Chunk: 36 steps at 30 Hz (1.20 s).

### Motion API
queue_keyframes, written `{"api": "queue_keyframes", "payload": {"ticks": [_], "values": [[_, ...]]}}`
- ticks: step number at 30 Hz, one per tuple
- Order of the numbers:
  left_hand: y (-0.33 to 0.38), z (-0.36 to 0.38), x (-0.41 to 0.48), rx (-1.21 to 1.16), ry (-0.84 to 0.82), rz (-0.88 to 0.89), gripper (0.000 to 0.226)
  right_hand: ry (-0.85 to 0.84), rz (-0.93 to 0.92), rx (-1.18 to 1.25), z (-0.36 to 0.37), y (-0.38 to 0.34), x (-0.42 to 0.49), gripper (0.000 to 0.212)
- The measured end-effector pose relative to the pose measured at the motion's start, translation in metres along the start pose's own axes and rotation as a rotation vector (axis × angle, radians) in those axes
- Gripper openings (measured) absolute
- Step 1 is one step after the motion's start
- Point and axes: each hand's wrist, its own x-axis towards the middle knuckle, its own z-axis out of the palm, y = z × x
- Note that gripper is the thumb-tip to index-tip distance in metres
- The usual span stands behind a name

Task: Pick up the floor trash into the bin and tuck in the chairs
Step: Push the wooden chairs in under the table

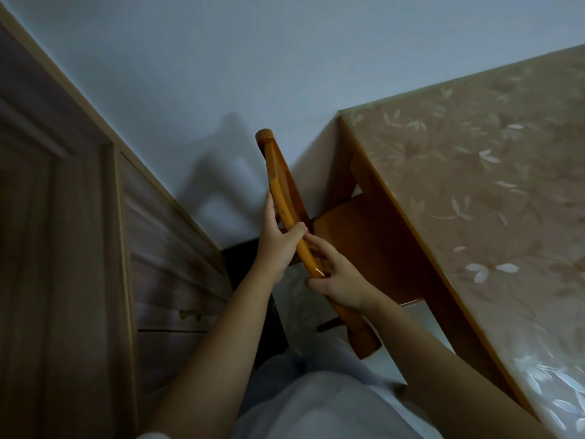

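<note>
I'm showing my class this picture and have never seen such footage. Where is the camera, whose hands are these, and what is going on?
The camera sits on a person's head and looks down, so the two bare arms are the wearer's own. The left hand and right hand both grip the curved top rail of a wooden chair. Its seat already lies partly under the table, which has a leaf-patterned cover and nothing on the part shown. A wooden cabinet stands to the left. No trash or bin is in view.
</note>
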Motion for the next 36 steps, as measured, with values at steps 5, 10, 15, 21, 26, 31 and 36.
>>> {"api": "queue_keyframes", "payload": {"ticks": [5, 10, 15, 21, 26, 31, 36], "values": [[-0.002, 0.0, 0.001, 0.003, -0.004, -0.007, 0.08, 0.017, -0.016, 0.078, 0.003, 0.008, 0.002, 0.079], [-0.001, 0.001, 0.0, 0.029, 0.008, -0.004, 0.079, 0.062, -0.005, 0.143, 0.005, 0.007, 0.004, 0.081], [0.001, 0.009, -0.007, 0.055, -0.026, 0.009, 0.08, 0.083, -0.022, 0.134, -0.004, 0.009, -0.009, 0.078], [0.001, 0.04, -0.008, 0.056, -0.099, 0.029, 0.083, 0.116, 0.0, 0.088, -0.031, 0.016, -0.027, 0.077], [-0.001, 0.07, -0.006, 0.052, -0.14, 0.017, 0.084, 0.163, 0.011, 0.066, -0.055, 0.025, -0.041, 0.077], [0.003, 0.104, 0.008, 0.062, -0.123, 0.037, 0.085, 0.158, 0.016, -0.004, -0.092, 0.028, -0.042, 0.075], [0.012, 0.12, 0.032, 0.077, -0.084, 0.058, 0.081, 0.148, 0.0, 0.011, -0.115, 0.029, -0.024, 0.077]]}}
